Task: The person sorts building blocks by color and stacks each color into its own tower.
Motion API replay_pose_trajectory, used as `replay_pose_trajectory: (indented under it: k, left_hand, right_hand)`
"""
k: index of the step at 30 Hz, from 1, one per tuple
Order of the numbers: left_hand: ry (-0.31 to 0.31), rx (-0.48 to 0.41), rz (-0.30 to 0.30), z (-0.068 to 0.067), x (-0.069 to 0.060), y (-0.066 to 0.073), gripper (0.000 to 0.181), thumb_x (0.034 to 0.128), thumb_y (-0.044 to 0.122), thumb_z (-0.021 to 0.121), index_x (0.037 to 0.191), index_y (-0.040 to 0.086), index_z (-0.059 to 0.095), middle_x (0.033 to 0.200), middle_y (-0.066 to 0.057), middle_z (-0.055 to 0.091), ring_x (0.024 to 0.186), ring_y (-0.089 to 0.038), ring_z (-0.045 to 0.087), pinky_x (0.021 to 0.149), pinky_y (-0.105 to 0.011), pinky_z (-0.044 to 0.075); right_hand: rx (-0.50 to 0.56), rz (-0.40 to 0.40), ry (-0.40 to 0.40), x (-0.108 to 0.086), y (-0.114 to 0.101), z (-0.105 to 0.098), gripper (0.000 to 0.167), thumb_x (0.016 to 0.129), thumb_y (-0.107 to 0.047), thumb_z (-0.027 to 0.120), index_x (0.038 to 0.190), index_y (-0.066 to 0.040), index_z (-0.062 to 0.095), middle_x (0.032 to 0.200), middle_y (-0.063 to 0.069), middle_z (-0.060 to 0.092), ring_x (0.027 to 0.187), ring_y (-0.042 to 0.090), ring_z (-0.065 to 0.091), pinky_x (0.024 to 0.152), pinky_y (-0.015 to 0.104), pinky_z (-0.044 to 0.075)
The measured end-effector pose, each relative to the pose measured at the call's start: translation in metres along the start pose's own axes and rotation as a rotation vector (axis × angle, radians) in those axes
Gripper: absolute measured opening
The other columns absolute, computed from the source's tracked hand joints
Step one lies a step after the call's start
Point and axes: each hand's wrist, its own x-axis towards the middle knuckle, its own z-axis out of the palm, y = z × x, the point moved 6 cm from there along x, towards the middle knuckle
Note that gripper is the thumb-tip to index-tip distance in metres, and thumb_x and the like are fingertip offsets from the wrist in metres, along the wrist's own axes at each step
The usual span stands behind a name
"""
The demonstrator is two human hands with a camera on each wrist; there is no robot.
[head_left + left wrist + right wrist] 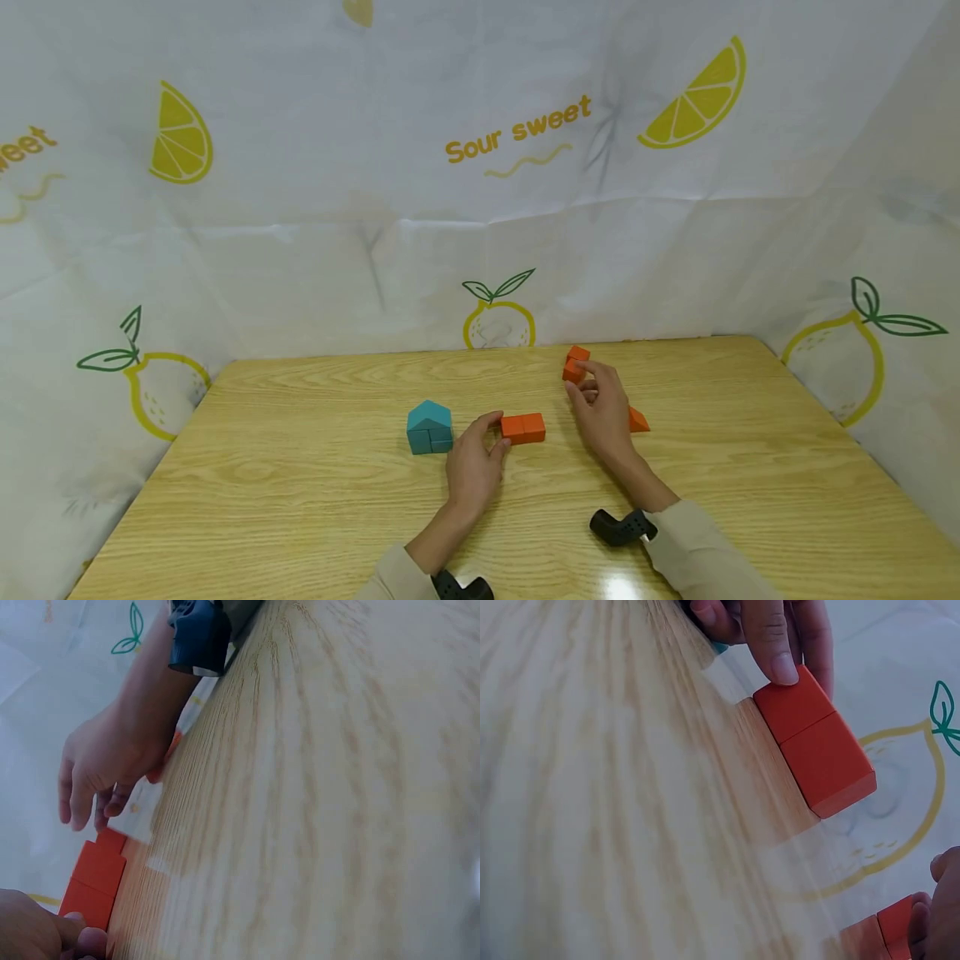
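Evidently the left hand (476, 468) gripped the left end of the orange pair (525, 429), thumb and fingers on opposite sides; that pair lay just right of centre in the head view's lower half, its long axis running left to right; farther up and right, the two small orange blocks (572, 369) lay up and left of the right hand's (604, 415) palm, right by its fingertips; whether those pinched could not be told.
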Motion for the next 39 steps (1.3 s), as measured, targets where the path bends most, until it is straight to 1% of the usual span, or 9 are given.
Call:
replay_pose_trajectory:
  k: [3, 7, 10, 16, 22, 29, 35, 39]
  left_hand:
    - [-0.004, -0.006, -0.001, 0.000, 0.000, 0.000, 0.037, 0.0869, 0.009, 0.071, 0.123, 0.008, 0.064, 0.118, -0.007, 0.065, 0.037, -0.002, 0.033, 0.036, -0.023, 0.028]
    - [-0.006, -0.007, -0.004, 0.000, -0.001, 0.000, 0.037, 0.0866, 0.009, 0.071, 0.123, 0.009, 0.064, 0.118, -0.007, 0.065, 0.037, -0.002, 0.033, 0.037, -0.024, 0.029]
    - [-0.005, -0.005, -0.004, 0.000, -0.001, 0.000, 0.037, 0.0863, 0.009, 0.071, 0.123, 0.009, 0.064, 0.118, -0.006, 0.065, 0.038, -0.002, 0.035, 0.037, -0.024, 0.030]
    - [-0.005, 0.002, -0.006, 0.000, -0.001, -0.001, 0.038, 0.0860, 0.008, 0.071, 0.123, 0.009, 0.064, 0.118, -0.006, 0.065, 0.039, -0.002, 0.036, 0.038, -0.024, 0.031]
    - [-0.012, -0.003, -0.013, 0.001, 0.000, -0.001, 0.038, 0.0862, 0.008, 0.071, 0.124, 0.009, 0.064, 0.118, -0.007, 0.065, 0.037, -0.002, 0.036, 0.037, -0.024, 0.031]
    - [-0.010, -0.006, -0.017, 0.001, 0.000, 0.000, 0.038, 0.0862, 0.009, 0.071, 0.124, 0.009, 0.064, 0.119, -0.006, 0.065, 0.036, -0.002, 0.035, 0.036, -0.024, 0.029]
    - [-0.010, -0.002, -0.019, 0.001, 0.000, -0.001, 0.038, 0.0866, 0.011, 0.071, 0.124, 0.011, 0.064, 0.119, -0.006, 0.065, 0.036, -0.002, 0.033, 0.036, -0.024, 0.027]
    - [-0.009, -0.005, -0.019, 0.001, 0.000, -0.001, 0.038, 0.0869, 0.011, 0.071, 0.124, 0.012, 0.064, 0.119, -0.005, 0.065, 0.036, -0.001, 0.034, 0.036, -0.024, 0.028]
  right_hand:
    - [-0.009, 0.025, -0.002, 0.002, 0.001, 0.003, 0.039, 0.093, -0.011, 0.064, 0.128, 0.003, 0.054, 0.124, 0.021, 0.047, 0.081, 0.026, 0.057, 0.066, 0.022, 0.048]
    - [-0.014, 0.105, -0.014, 0.003, 0.004, 0.005, 0.042, 0.094, -0.013, 0.063, 0.131, 0.001, 0.051, 0.128, 0.021, 0.042, 0.082, 0.024, 0.055, 0.068, 0.023, 0.047]
    - [-0.010, 0.159, -0.028, 0.004, 0.007, 0.007, 0.045, 0.094, -0.015, 0.063, 0.134, -0.001, 0.049, 0.128, 0.021, 0.040, 0.080, 0.022, 0.053, 0.066, 0.024, 0.046]
    - [-0.015, 0.229, -0.047, 0.007, 0.013, 0.009, 0.048, 0.093, -0.013, 0.064, 0.136, -0.001, 0.045, 0.129, 0.020, 0.037, 0.075, 0.020, 0.053, 0.059, 0.022, 0.042]
    - [-0.033, 0.314, -0.047, 0.010, 0.019, 0.009, 0.048, 0.093, -0.011, 0.064, 0.136, -0.002, 0.046, 0.130, 0.018, 0.036, 0.076, 0.019, 0.050, 0.061, 0.022, 0.040]
    - [-0.045, 0.337, -0.055, 0.013, 0.022, 0.009, 0.047, 0.092, -0.006, 0.063, 0.134, 0.003, 0.045, 0.129, 0.022, 0.038, 0.079, 0.023, 0.051, 0.063, 0.022, 0.041]
    - [-0.067, 0.352, -0.068, 0.014, 0.023, 0.011, 0.044, 0.093, -0.004, 0.061, 0.132, 0.006, 0.045, 0.126, 0.023, 0.042, 0.089, 0.028, 0.054, 0.070, 0.031, 0.043]
    - [-0.059, 0.354, -0.065, 0.014, 0.023, 0.012, 0.042, 0.093, -0.004, 0.061, 0.130, 0.007, 0.046, 0.125, 0.024, 0.044, 0.094, 0.032, 0.056, 0.075, 0.037, 0.046]
